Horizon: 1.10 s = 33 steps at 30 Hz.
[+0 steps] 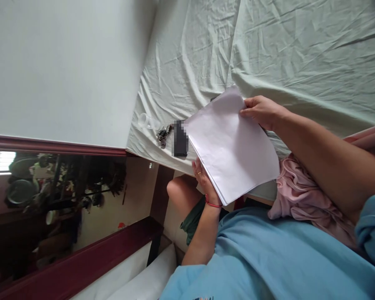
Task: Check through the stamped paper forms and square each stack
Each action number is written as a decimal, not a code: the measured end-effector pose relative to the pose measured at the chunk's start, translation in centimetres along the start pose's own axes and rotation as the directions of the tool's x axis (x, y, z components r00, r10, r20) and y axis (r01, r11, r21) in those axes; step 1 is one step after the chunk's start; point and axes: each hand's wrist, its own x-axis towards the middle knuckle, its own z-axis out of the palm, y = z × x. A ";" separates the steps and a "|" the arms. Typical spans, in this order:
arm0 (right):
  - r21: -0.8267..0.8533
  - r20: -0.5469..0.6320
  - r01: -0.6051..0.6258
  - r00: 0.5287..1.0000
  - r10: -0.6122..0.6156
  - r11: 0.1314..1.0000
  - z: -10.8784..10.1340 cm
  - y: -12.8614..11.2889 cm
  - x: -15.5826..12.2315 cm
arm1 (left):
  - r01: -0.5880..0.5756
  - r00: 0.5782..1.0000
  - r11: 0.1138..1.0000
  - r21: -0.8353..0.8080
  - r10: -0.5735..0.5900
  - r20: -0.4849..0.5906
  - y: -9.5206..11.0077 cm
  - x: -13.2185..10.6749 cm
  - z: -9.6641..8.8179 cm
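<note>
A stack of white paper sheets [231,146] is held over the edge of a bed covered by a pale green sheet [300,50]. My left hand [204,181], with a ring and a red wrist band, grips the stack's lower corner from beneath. My right hand [261,110] pinches the stack's upper edge, thumb on top. Both hands are closed on the paper. The picture is turned sideways.
On the sheet beside the paper lie a dark flat object [180,138], a bunch of keys [162,136] and a clear plastic item [148,121]. A crumpled pink cloth [300,196] lies by my right arm. A pale wall [59,66] and a dark red frame [50,146] stand at left.
</note>
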 end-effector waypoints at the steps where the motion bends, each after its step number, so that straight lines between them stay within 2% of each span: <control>1: -0.002 -0.004 -0.003 1.000 0.003 1.000 0.0 0.0 0.0 | -0.016 1.000 1.000 -0.001 0.016 -0.020 0.1 -0.1 0.0; 7: -0.029 -0.003 -0.021 1.000 0.021 0.999 0.1 -0.2 -0.1 | -0.247 0.962 0.965 -0.087 0.234 -0.139 1.3 -0.4 -0.5; 9: -0.045 -0.012 -0.017 1.000 0.016 0.999 0.1 -0.2 -0.1 | -0.259 0.957 0.959 -0.115 0.239 -0.161 1.7 -0.5 -0.7; 13: -0.053 -0.010 -0.011 1.000 0.010 0.999 0.0 -0.2 0.0 | -0.096 0.977 0.995 -0.039 0.087 -0.193 2.3 -0.4 -1.0; 16: -0.050 -0.010 0.002 1.000 -0.002 0.999 0.0 -0.1 0.1 | 0.054 0.985 0.998 0.018 -0.051 -0.168 2.7 0.0 -1.4; 22: -0.080 -0.016 0.031 0.999 -0.032 0.996 0.0 0.0 0.1 | 0.202 0.964 0.963 -0.176 -0.228 -0.140 4.5 1.3 -2.7; 25: -0.085 -0.013 0.027 1.000 -0.028 0.996 0.0 0.1 0.2 | 0.295 0.948 0.940 -0.172 -0.311 -0.070 5.4 1.8 -3.3; 29: -0.102 -0.013 0.035 0.999 -0.036 0.994 0.0 0.3 0.3 | 0.303 0.950 0.946 -0.111 -0.309 -0.040 6.0 1.8 -3.7; 33: -0.081 -0.014 0.038 0.999 -0.039 0.996 0.0 0.3 0.4 | 0.211 0.977 0.977 -0.006 -0.211 -0.043 5.5 1.5 -3.6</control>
